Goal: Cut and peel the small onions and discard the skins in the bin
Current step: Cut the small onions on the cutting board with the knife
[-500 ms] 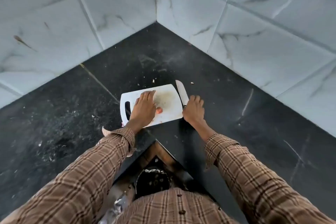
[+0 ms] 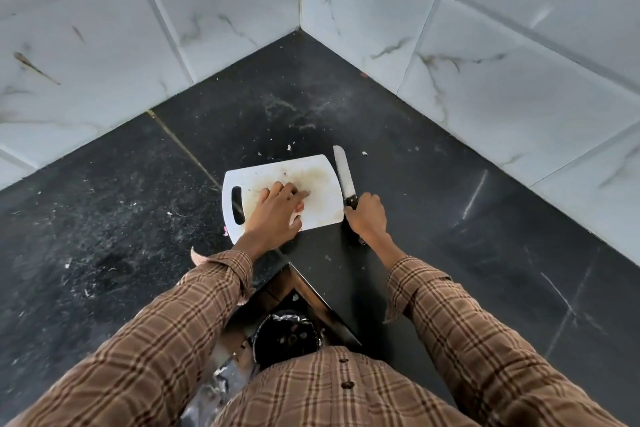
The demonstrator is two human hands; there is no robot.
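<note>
A stained white cutting board (image 2: 311,173) lies on the black countertop. My left hand (image 2: 277,215) rests flat on the board with its fingers stretched to the right. Pinkish onion bits (image 2: 299,208) peek out by the thumb; the rest under the palm is hidden. A knife (image 2: 343,173) lies on the counter along the board's right edge, blade pointing away from me. My right hand (image 2: 369,218) grips its dark handle. A round bin (image 2: 287,336) with a dark liner and a few scraps inside stands below the counter's front corner.
The black countertop (image 2: 450,218) fills a corner between two white marble-tiled walls (image 2: 485,45). Small skin flakes (image 2: 289,147) lie on the counter just beyond the board. The counter's front edge forms a notch (image 2: 291,267) right in front of me, above the bin.
My left hand's fingers have swung from pointing away to pointing right across the board. The right hand stays on the knife handle.
</note>
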